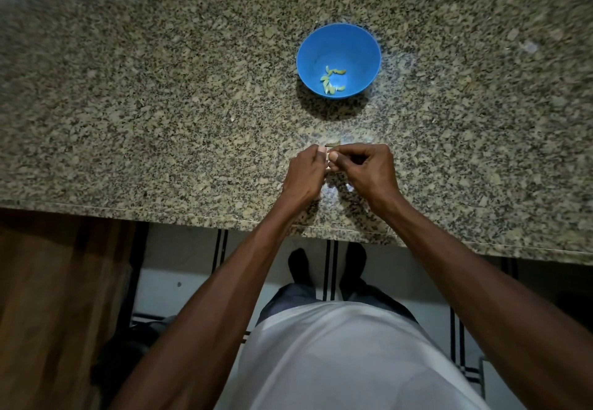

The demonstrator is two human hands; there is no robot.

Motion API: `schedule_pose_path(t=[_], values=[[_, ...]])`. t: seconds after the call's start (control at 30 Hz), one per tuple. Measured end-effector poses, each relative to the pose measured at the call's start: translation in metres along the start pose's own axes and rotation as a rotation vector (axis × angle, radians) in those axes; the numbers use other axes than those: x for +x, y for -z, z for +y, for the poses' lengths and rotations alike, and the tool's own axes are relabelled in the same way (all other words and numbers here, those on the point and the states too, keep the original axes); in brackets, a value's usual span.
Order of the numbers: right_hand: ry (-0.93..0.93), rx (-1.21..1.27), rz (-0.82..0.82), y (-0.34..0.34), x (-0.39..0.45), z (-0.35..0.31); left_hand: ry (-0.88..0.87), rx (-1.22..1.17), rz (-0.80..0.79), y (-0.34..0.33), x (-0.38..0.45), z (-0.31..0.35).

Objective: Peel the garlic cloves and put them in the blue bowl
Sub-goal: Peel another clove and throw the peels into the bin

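A round blue plastic bowl (pixel 338 56) stands on the speckled granite counter (pixel 160 104), with several pale peeled garlic cloves (pixel 332 79) inside. Nearer the counter's front edge than the bowl, the left hand (pixel 305 173) and right hand (pixel 365 169) meet, fingertips pinching one small pale garlic clove (pixel 328 156) between them.
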State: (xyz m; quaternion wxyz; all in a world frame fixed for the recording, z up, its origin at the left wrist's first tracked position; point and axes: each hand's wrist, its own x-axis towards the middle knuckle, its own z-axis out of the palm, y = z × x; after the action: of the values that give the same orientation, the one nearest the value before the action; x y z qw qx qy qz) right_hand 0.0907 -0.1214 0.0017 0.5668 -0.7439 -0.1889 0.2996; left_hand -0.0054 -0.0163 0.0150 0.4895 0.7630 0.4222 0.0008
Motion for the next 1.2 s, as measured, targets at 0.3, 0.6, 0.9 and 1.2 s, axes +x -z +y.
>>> schedule_pose_path(t=[0.3, 0.6, 0.9, 1.2], values=[[-0.028, 0.029, 0.021, -0.002, -0.001, 0.006, 0.192, -0.388, -0.084, -0.004, 0.001, -0.007], [-0.221, 0.257, -0.073, 0.002, -0.004, 0.007, 0.194, -0.561, -0.041, 0.006, -0.003, -0.023], [-0.320, 0.329, -0.160, 0.005, 0.004, -0.002, 0.078, -0.709, -0.084, 0.023, -0.008, -0.023], [-0.342, 0.319, -0.260, 0.012, 0.011, -0.008, 0.067, -0.658, -0.130, 0.030, 0.002, -0.025]])
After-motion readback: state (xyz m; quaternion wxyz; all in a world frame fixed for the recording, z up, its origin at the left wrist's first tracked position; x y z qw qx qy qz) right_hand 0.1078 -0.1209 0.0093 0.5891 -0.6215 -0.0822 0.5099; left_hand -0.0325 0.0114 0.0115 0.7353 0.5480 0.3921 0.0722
